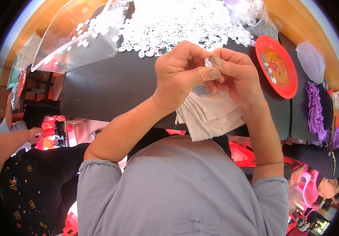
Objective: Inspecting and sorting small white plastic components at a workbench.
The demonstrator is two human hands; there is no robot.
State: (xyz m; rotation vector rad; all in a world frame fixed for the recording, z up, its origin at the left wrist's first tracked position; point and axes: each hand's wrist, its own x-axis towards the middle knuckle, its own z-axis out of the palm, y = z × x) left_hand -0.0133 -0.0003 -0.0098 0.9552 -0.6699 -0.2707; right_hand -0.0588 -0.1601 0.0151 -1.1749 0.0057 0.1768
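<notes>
Close together above the table, my left hand (179, 72) and my right hand (238, 70) both pinch one small white plastic piece (208, 61) between thumbs and fingertips. Fingers cover most of it, so its full shape is hidden. Below my hands lies a folded beige cloth (212, 118) at the table's near edge. A patch of small grey bits (200, 89) shows on the cloth, partly behind my fingers. Beyond my hands spreads a large heap of small white oval pieces with holes (177, 29).
A clear plastic bin (73, 59) tilts at the far left, with white pieces inside. On the right, a red plate (285, 89) carries several small pieces. Purple strips (315, 112) lie farther right on the dark table (110, 86). Other people sit at both sides.
</notes>
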